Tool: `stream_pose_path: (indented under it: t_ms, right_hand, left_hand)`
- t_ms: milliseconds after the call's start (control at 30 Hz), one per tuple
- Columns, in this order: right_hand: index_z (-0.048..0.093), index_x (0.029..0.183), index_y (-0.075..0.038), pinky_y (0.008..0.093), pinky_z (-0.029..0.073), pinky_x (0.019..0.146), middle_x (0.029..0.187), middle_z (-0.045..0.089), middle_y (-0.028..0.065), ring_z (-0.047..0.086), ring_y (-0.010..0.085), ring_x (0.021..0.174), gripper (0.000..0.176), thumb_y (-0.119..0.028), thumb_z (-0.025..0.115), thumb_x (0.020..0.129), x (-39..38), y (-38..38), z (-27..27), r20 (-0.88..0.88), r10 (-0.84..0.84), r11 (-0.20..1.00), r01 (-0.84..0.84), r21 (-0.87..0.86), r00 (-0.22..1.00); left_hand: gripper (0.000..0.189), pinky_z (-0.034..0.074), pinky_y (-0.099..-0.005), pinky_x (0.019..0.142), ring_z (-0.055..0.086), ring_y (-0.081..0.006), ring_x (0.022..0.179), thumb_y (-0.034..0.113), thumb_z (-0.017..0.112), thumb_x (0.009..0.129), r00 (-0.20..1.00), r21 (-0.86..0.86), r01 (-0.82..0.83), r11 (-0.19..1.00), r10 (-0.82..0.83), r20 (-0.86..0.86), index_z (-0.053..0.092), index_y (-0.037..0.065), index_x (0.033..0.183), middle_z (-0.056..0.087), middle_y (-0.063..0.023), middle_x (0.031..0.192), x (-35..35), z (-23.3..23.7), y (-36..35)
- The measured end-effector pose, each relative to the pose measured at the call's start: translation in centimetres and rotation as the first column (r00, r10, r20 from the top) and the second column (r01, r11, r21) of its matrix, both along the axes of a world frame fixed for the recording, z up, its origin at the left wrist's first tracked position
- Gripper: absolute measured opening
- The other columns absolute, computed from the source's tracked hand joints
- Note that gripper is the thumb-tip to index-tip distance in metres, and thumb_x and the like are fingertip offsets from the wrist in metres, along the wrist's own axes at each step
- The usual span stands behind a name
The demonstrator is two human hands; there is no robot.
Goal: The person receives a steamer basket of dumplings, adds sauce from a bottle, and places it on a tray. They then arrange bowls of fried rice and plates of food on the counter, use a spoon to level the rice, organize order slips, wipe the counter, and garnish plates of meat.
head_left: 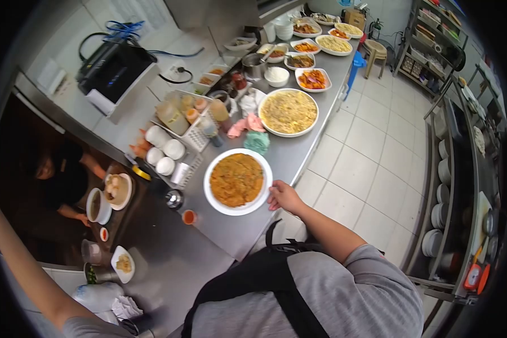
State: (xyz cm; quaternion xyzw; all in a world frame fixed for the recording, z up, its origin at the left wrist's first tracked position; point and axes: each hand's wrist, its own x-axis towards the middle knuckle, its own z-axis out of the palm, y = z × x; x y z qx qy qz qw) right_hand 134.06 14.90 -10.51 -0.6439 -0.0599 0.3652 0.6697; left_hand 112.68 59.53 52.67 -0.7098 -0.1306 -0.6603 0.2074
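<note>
The round white plate [212,198], glossy and wide-rimmed, is sitting near the front edge of the brushed steel counter [298,155], carrying a flat, crusty orange-brown disc of food [236,180]. The right hand [284,197] is curling its fingers onto the plate's rim, gripping it. The left hand is lying out of view. Just beyond the plate, a folded green cloth [257,142] and a crumpled pink cloth [247,125] are lying before a larger white dish [289,135] heaped with pale yellow shreds.
</note>
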Motion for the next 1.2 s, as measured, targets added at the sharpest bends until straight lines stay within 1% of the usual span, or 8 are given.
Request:
stream_pose_path:
  t_ms: [200, 333, 433, 567, 767, 867, 1000, 1200]
  right_hand:
    - [0.048, 0.116, -0.003, 0.0282, 0.055, 0.057, 0.079, 0.062, 0.0104, 0.065, 0.0184, 0.062, 0.023, -0.021, 0.046, 0.101, 7.6, -8.4, -1.8, -0.158, -0.094, 0.983, 0.117, 0.139, 0.983]
    - [0.041, 0.122, -0.004, 0.0301, 0.055, 0.06, 0.083, 0.062, 0.0112, 0.066, 0.0193, 0.068, 0.031, -0.027, 0.045, 0.102, 18.0, -13.8, -0.5, -0.103, -0.175, 0.977, 0.186, 0.108, 0.979]
    - [0.032, 0.135, -0.005, 0.0321, 0.057, 0.065, 0.092, 0.061, 0.0135, 0.066, 0.0203, 0.075, 0.044, -0.031, 0.043, 0.102, 24.6, -14.7, 1.6, -0.092, -0.136, 0.988, 0.142, 0.062, 0.986]
    - [0.016, 0.149, -0.009, 0.0343, 0.058, 0.069, 0.101, 0.061, 0.015, 0.067, 0.0227, 0.081, 0.052, -0.029, 0.034, 0.104, 29.9, -13.3, 1.1, -0.073, 0.006, 0.998, -0.001, 0.069, 0.997]
    - [0.016, 0.15, -0.011, 0.0304, 0.059, 0.058, 0.095, 0.063, 0.0135, 0.066, 0.02, 0.063, 0.052, -0.021, 0.032, 0.101, 33.3, -11.9, 2.0, 0.039, 0.159, 0.987, -0.158, -0.035, 0.986]
    - [0.023, 0.149, -0.01, 0.0276, 0.055, 0.053, 0.082, 0.063, 0.0095, 0.062, 0.0147, 0.058, 0.049, -0.019, 0.032, 0.101, 34.8, -11.8, 2.9, 0.091, 0.211, 0.973, -0.2, -0.117, 0.973]
    - [0.039, 0.142, -0.007, 0.029, 0.051, 0.052, 0.074, 0.062, 0.0091, 0.059, 0.0131, 0.055, 0.043, -0.019, 0.037, 0.101, 36.3, -12.2, 4.1, 0.316, 0.248, 0.938, -0.145, -0.314, 0.916]
    - [0.061, 0.116, -0.003, 0.0401, 0.05, 0.074, 0.093, 0.066, 0.0217, 0.065, 0.0353, 0.082, 0.026, -0.012, 0.057, 0.092, 42.6, -11.3, 8.1, 0.636, 0.228, 0.927, 0.036, -0.374, 0.737]
  left_hand:
    - [0.044, 0.033, -0.0342, 0.108, 0.045, -0.0214, 0.127, 0.015, 0.049, 0.098, 0.794, -0.558, 0.499, 0.663, -0.608, -0.013, 0.041, 0.0, 0.139, 0.048, -0.0127, 0.136, 12.0, -25.9, -16.4]
    - [0.023, 0.048, -0.0263, 0.08, 0.058, -0.0126, 0.089, 0.016, 0.055, 0.097, 0.571, -0.935, 0.126, 0.33, -0.795, -0.204, 0.058, 0.002, 0.115, 0.06, -0.0048, 0.103, 17.9, -41.8, -28.4]
    - [0.026, 0.05, -0.0235, 0.066, 0.061, -0.0103, 0.073, 0.018, 0.048, 0.101, 0.471, -0.89, -0.221, -0.399, -0.842, 0.261, 0.061, 0.002, 0.116, 0.064, -0.0047, 0.089, 23.2, -53.0, -34.7]
    - [0.038, 0.052, -0.0254, 0.07, 0.061, -0.0127, 0.077, 0.028, 0.041, 0.103, 0.685, -0.726, -0.052, -0.686, -0.553, 0.474, 0.051, 0.003, 0.13, 0.063, -0.0069, 0.099, 31.3, -60.6, -38.3]
    - [0.043, 0.05, -0.0296, 0.083, 0.061, -0.0156, 0.095, 0.034, 0.035, 0.105, 0.819, -0.747, 0.024, -0.664, -0.415, 0.396, 0.049, 0.004, 0.132, 0.062, -0.0086, 0.113, 39.1, -62.3, -35.0]
    - [0.042, 0.042, -0.0385, 0.095, 0.058, -0.035, 0.109, 0.03, 0.035, 0.103, 0.785, -0.987, -0.005, -0.16, -0.612, 0.096, 0.053, -0.001, 0.125, 0.062, -0.0222, 0.114, 40.3, -63.7, -32.6]
    - [0.042, 0.042, -0.0394, 0.095, 0.057, -0.0364, 0.11, 0.031, 0.035, 0.103, 0.711, -0.992, -0.089, -0.095, -0.703, 0.003, 0.054, 0.0, 0.124, 0.062, -0.0226, 0.114, 41.1, -62.6, -32.0]
    - [0.034, 0.049, -0.0302, 0.038, 0.06, -0.0208, 0.046, 0.02, 0.033, 0.102, 0.74, -0.928, -0.257, -0.27, -0.673, -0.009, 0.036, 0.004, 0.132, 0.062, -0.0175, 0.092, 38.5, -62.3, -34.0]
